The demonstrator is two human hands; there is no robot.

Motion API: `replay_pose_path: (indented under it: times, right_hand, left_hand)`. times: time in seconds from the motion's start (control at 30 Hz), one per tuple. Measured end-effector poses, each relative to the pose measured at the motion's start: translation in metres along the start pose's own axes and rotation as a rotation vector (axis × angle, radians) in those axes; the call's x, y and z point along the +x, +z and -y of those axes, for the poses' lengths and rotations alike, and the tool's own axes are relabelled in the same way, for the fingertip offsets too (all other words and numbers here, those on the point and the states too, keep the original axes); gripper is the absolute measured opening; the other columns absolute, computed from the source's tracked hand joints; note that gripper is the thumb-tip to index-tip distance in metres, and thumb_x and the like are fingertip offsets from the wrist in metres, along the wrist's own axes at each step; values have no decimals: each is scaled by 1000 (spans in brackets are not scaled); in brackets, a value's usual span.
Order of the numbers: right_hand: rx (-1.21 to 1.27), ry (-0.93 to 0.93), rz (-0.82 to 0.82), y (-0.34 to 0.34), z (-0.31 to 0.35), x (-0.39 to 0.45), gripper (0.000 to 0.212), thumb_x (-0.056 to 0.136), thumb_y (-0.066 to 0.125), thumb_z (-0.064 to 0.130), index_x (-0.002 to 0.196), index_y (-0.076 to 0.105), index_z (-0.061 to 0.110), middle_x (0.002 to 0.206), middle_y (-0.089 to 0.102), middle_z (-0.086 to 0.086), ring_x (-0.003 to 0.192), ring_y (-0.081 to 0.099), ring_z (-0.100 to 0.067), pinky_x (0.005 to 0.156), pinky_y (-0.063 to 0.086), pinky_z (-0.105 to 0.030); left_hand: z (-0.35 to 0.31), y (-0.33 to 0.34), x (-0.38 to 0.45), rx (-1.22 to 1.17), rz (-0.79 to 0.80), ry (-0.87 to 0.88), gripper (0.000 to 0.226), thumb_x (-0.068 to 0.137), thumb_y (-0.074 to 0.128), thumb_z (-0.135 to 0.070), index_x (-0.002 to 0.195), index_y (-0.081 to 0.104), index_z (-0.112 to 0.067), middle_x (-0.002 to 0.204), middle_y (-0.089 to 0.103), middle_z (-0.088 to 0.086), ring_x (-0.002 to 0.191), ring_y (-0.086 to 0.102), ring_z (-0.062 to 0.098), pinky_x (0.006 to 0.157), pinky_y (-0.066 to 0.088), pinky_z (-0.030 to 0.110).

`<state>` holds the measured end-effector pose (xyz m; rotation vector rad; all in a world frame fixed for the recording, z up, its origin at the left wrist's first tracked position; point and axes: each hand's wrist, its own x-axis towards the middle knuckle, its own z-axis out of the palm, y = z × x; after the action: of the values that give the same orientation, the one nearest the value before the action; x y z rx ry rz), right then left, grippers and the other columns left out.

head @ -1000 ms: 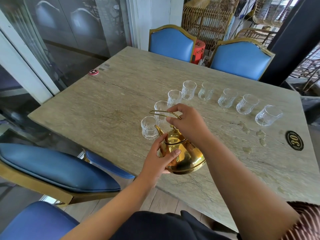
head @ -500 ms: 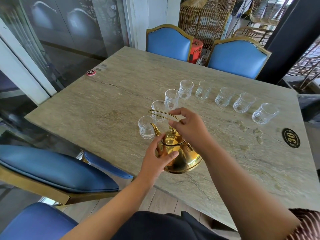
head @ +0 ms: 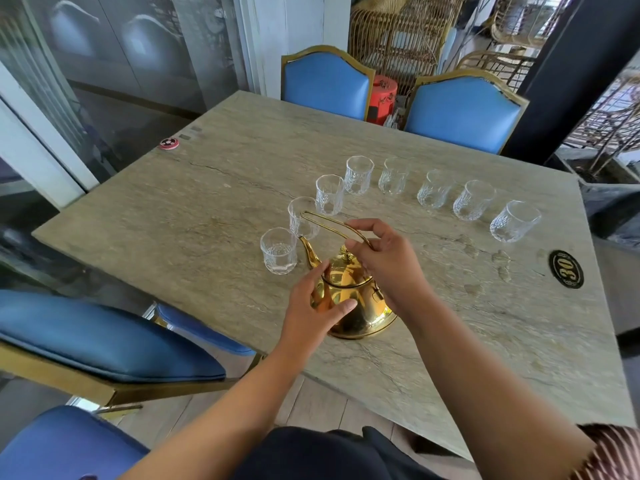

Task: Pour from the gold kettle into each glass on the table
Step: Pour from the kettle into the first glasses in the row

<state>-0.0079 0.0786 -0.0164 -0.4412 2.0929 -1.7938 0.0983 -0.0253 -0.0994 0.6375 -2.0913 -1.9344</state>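
The gold kettle (head: 353, 299) was stood at the table's (head: 207, 209) near edge, spout toward the nearest glass (head: 278, 251), its handle (head: 332, 225) pinched by the right hand (head: 384, 261) and its body cupped by the left hand (head: 308, 317).

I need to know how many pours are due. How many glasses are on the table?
8 clear cut-pattern glasses, in an arc on the stone table. None seems hidden.

Restaurant dining area, numbered table badge (head: 566, 269) (reads 30), blue chairs (head: 327, 85)
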Motion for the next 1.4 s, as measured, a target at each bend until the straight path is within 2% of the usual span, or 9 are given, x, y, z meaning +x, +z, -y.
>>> replay_pose_path:
  times: [0.1,0.37,0.5,0.63,0.77,0.87,1.1,1.27,1.4]
  right_hand:
    - [2,-18,-7,-7,3,5,22,88,69,16,106,67,28,61,43,-9,57,37,-20,56,36,-30]
    - [7,-40,-31,-12,13,34,21,88,69,17,106,68,27,65,45,-11,57,36,-21,57,36,-32]
    - [-41,-36,-53,-6,20,53,21,86,71,18,106,69,25,55,46,2,49,36,-13,52,36,-28]
    - [-97,-24,-57,2,25,71,20,85,72,22,105,69,26,60,50,-5,49,36,-15,51,34,-28]
    - [-205,-32,-72,10,28,84,21,84,72,27,105,69,27,61,50,-4,55,40,-20,55,36,-30]
    - [-277,-42,-83,14,29,91,24,84,72,28,108,69,25,56,51,3,51,44,-16,56,39,-28]
    - [-353,-49,-83,18,31,99,27,85,71,27,112,69,22,58,48,17,44,41,-12,50,38,-24]
    - [-379,-47,-81,18,31,101,27,85,71,28,111,69,22,59,47,17,42,41,-11,49,37,-24]
    - [-400,-53,-80,18,30,102,27,85,71,30,111,69,23,63,40,19,45,41,-2,51,34,-22]
  left_hand:
    - [-1,7,6,-24,13,8,80,77,86,-28,146,47,-35,143,47,-4,130,52,9,99,50,16]
    - [-14,8,35,-15,39,1,81,75,86,-40,146,46,-43,146,47,-12,130,51,2,95,46,13]
    - [-21,3,49,-42,59,-15,81,76,85,-39,146,45,-44,142,53,-16,126,54,0,106,48,27]
    - [-26,-2,63,-44,77,-47,80,74,85,-45,143,46,-50,138,53,-23,128,54,5,109,47,40]
    - [-29,-8,71,-69,101,-100,69,63,85,-58,120,49,-73,140,57,-15,124,62,23,102,53,47]
    - [-32,-12,74,-111,127,-152,65,62,87,-58,110,48,-78,138,55,-17,121,64,25,96,56,51]
    - [-37,-15,77,-166,145,-196,70,79,81,-40,137,45,-55,137,55,-14,112,67,15,78,62,40]
    - [-38,-15,76,-190,155,-193,72,78,82,-39,139,46,-53,138,56,-14,110,67,12,83,61,44]
    - [-41,-15,74,-183,167,-173,68,64,84,-55,121,49,-67,139,57,-15,122,63,19,100,52,55]
